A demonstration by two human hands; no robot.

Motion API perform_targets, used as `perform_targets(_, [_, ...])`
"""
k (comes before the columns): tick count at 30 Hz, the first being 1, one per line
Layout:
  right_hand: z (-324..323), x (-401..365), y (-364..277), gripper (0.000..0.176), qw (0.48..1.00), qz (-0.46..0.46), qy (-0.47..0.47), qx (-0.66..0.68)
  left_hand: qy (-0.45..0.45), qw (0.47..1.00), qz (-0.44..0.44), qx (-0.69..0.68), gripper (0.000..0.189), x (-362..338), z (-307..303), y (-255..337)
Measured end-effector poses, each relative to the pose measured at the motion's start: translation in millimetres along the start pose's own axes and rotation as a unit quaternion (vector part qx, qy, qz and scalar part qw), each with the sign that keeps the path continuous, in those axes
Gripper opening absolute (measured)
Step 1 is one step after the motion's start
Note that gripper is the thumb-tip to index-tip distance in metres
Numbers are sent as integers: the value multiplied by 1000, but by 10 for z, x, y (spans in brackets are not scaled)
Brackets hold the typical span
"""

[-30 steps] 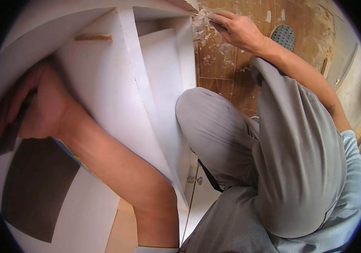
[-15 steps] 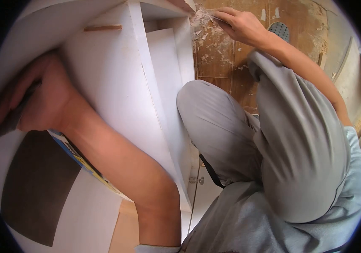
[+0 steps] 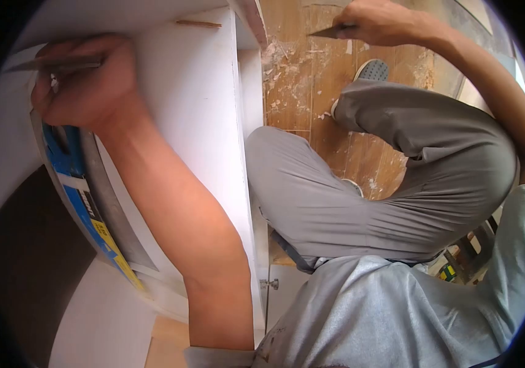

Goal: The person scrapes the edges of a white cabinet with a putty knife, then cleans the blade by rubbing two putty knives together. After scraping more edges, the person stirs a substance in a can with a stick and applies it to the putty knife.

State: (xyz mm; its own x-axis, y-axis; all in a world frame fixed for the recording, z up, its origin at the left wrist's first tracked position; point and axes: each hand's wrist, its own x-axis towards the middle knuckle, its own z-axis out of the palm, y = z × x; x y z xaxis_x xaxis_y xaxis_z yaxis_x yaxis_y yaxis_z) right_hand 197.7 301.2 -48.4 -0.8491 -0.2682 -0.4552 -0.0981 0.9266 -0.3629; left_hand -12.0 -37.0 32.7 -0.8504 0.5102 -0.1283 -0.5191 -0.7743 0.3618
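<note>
print on blue strip (image 3: 69, 162) too blurred

Left hand (image 3: 84, 83) grips a flat tool (image 3: 54, 63) against the cabinet panel (image 3: 195, 92) at far left, a strip (image 3: 84, 196) just nearer; right hand (image 3: 376, 21) holds a scraper (image 3: 330, 30) over the floor (image 3: 299, 92), beyond knee (image 3: 287, 165) and shoe (image 3: 370, 70).

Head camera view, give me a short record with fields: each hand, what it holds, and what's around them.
left hand: left hand closed on a flat blade, at the white cabinet panel
right hand: right hand holds a thin scraper over the wooden floor
floor: pale flakes scattered near the cabinet edge
beside the left arm: blue and yellow strip
posture: crouched, grey trousers, one shoe showing
</note>
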Motion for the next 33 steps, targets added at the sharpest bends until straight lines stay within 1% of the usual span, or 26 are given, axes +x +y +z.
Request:
perform_targets(1, [22, -1, -44, 30, 1000, 1, -2, -11, 2, 999, 33, 16, 10, -24, 19, -84])
perform_targets(2, [62, -6, -106, 27, 999, 16, -26, -32, 5, 997, 66, 33, 10, -35, 18, -126])
perform_targets(3, [98, -2, -169, 26, 997, 30, -47, -51, 4, 997, 70, 28, 10, -10, -13, -97])
perform_targets(4, [116, -3, -216, 22, 995, 5, -67, -72, -20, 999, 41, 27, 10, 24, -31, -51])
perform_targets(5, [127, -11, -246, 22, 995, 2, -65, -75, -43, 999, 12, 28, 10, 47, -50, 2])
perform_targets(7, [131, -36, -281, 22, 993, -23, -66, -93, -32, 999, 10, 19, 9, 67, -68, 51])
perform_targets(9, [77, -29, -304, 24, 993, -11, -82, -90, -18, 1000, 0, 9, 9, 64, -65, 40])
perform_targets(11, [58, -25, -292, 24, 995, -5, -45, -85, -12, 999, 24, 27, 8, 57, -36, 15])
perform_targets(12, [73, 2, -268, 24, 995, -6, -45, -85, -11, 999, 24, 28, 8, 62, -41, 18])
perform_targets(14, [119, 71, -234, 22, 996, -33, 21, -76, -32, 998, 31, 36, 9, 80, -71, 24])
perform_targets(18, [184, 151, -364, 22, 995, -44, 51, -70, -31, 998, 42, 46, 8, 69, -95, 21])
perform_targets(20, [249, 184, -431, 24, 996, -38, 82, -26, -47, 998, 22, 29, 8, 64, -71, 33])
perform_targets(21, [295, 206, -425, 24, 995, -40, 83, -25, -46, 998, 23, 31, 8, 62, -59, 35])
perform_targets(23, [380, 239, -393, 26, 986, -75, 147, 22, -9, 998, 39, 41, 10, 42, -13, -5])
perform_targets(27, [452, 317, -343, 29, 987, -60, 135, 61, -22, 999, 28, 23, 11, 78, -52, 12])
perform_targets(29, [450, 322, -336, 28, 982, -82, 158, 61, -24, 999, 28, 29, 9, 53, -68, -10])
perform_targets(30, [474, 321, -319, 28, 982, -82, 158, 60, -26, 999, 30, 32, 9, 34, -69, -22])
perform_targets(32, [584, 323, -275, 27, 975, -94, 196, 56, -32, 998, 34, 38, 7, 11, -59, -41])
perform_targets(33, [632, 323, -257, 27, 974, -93, 198, 55, -34, 998, 34, 37, 7, 5, -52, -42])
